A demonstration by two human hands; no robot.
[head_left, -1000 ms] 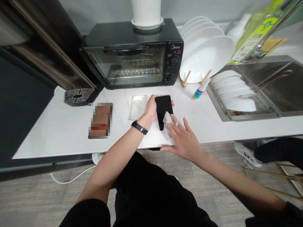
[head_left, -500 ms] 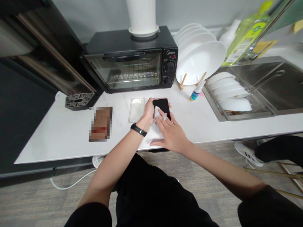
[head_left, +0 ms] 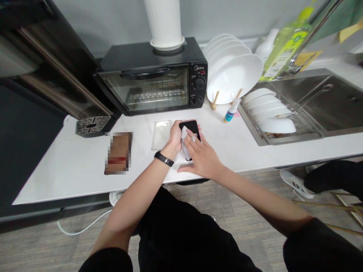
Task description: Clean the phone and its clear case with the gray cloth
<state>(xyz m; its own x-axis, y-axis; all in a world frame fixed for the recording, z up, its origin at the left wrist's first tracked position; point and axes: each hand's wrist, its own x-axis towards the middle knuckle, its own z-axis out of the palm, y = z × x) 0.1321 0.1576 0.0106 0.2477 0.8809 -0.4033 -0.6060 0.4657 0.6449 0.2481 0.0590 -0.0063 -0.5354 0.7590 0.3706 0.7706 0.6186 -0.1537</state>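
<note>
My left hand [head_left: 175, 138] is wrapped round a black smartphone [head_left: 191, 127], holding it screen up just over the counter. A whitish cloth [head_left: 185, 133] lies on the screen under the fingers of my right hand [head_left: 203, 156], which press it against the glass; the thumb sticks out to the side. Part of the phone is hidden by the cloth and fingers. Left of my left hand, a clear phone case [head_left: 161, 135] lies on the counter. A small spray bottle [head_left: 231, 112] with a blue label stands to the right, apart from both hands.
Behind my hands is a black toaster oven [head_left: 153, 88] with a white pot [head_left: 165, 26] on top. White plates [head_left: 232, 81] stand in a rack, right of it a sink [head_left: 334, 113] with bowls [head_left: 278, 124]. A blurred brown item [head_left: 118, 153] lies left on the white counter [head_left: 70, 166].
The view has shifted slightly. My right hand and the cloth have shifted a little across the phone's screen; the phone's lower edge now shows below the cloth. My left hand keeps its hold.
</note>
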